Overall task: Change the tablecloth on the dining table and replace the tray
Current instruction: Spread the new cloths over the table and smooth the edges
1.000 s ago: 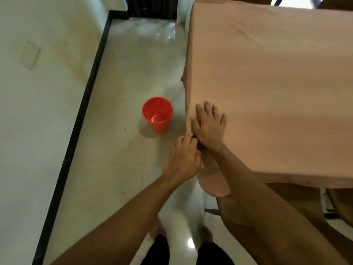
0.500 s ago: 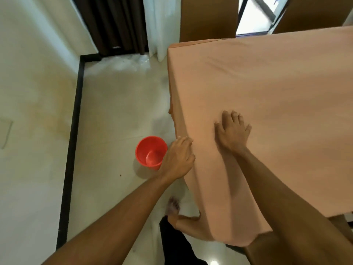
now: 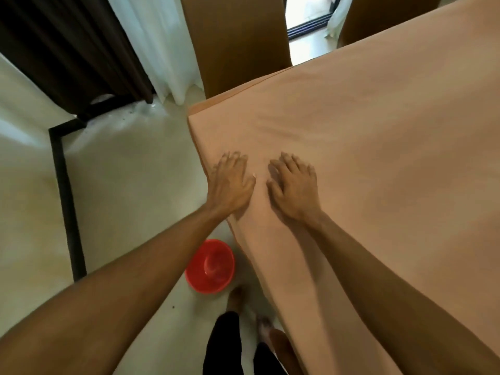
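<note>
Peach fabric tablecloth [image 3: 378,158] spread out, hiding the surface, 12 to 4 o'clock.
Left hand [image 3: 232,182] and right hand [image 3: 295,190] press flat, fingers spread, near its 9 o'clock edge; judged light, limp, slide-prone: grip the hanging hem.

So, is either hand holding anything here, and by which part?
Nothing is held. The left hand and the right hand both lie flat, fingers spread, on the peach tablecloth near the table's edge, without gripping it.

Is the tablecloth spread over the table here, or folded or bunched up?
Spread. The tablecloth covers the whole visible tabletop and drapes over its edges; the left hand and right hand lie flat on it.
</note>
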### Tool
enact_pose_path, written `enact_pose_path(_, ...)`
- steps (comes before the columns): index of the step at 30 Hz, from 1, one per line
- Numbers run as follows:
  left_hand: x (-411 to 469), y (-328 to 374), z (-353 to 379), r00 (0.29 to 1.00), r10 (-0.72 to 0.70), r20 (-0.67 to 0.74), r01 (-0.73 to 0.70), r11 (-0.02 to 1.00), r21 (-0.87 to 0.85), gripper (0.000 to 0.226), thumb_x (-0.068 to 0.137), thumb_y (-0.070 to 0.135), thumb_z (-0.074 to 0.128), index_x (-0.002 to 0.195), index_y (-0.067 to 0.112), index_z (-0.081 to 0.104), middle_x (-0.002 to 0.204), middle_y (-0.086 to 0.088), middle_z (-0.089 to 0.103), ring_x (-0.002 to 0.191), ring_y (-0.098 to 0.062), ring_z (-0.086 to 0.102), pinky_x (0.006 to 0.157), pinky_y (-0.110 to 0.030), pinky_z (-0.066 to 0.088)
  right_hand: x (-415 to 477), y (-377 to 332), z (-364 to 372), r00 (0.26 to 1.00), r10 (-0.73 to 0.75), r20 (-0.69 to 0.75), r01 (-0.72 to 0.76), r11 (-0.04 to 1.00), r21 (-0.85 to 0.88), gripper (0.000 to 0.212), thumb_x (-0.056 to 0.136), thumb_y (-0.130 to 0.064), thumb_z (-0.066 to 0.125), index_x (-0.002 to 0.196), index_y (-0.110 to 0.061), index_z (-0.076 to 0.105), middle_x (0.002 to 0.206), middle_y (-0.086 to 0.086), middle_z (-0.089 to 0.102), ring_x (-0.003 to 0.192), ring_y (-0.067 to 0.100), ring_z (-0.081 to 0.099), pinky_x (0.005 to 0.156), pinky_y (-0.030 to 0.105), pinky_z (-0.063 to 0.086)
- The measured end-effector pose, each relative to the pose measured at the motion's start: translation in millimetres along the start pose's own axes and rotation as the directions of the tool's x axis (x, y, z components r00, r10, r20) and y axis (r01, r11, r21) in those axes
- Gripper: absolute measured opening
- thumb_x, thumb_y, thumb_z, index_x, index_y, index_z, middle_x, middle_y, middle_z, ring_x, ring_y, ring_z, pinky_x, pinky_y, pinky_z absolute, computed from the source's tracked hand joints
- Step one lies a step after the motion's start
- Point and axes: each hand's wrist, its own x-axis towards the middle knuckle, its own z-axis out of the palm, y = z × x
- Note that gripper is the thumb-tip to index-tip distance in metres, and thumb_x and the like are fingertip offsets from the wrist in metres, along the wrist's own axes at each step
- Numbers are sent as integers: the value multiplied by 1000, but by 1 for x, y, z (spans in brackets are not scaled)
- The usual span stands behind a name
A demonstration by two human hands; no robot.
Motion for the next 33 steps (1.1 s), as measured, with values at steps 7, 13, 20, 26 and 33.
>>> enact_pose_path(7,114,-52,-4,993,-110,36,104,985,134,69,101,59,20,160,27,5,167,-6,-5,153,-28,-8,121,-49,-7,130,-19,10,986,80,148,-60,989,-138,65,100,-67,16,159,-40,14,171,0,1,157,29,-2,119,67,-4)
enact_pose_path(13,156,-69,-7,995,-101,20,97,985,146,65,103,53,14,160,25,1,167,-6,-7,153,-28,-10,122,-48,-6,195,-34,23,982,140,127,-118,979,-164,68,98,-73,11,160,-45,5,171,-3,-5,157,27,-6,121,59,-11)
enact_pose_path(20,184,-87,-14,998,-68,6,66,986,156,63,104,52,13,159,22,8,167,-7,7,154,-27,2,123,-48,1,245,-49,30,987,133,95,-112,974,-195,68,97,-72,15,159,-45,12,171,0,2,157,29,0,121,61,-6)
enact_pose_path(26,198,-95,-18,999,-32,15,29,987,159,61,104,50,12,159,22,11,166,-7,13,153,-26,8,123,-48,5,267,-48,34,990,117,81,-98,972,-214,69,96,-74,12,159,-46,13,171,0,3,157,28,-2,120,62,-5)
enact_pose_path(33,236,-115,-26,996,47,79,-53,996,66,60,104,51,9,159,25,9,166,-4,11,154,-24,0,123,-45,3,298,-50,35,988,130,86,-109,970,-220,73,93,-75,10,158,-44,20,171,-3,10,157,25,-1,121,61,-5)
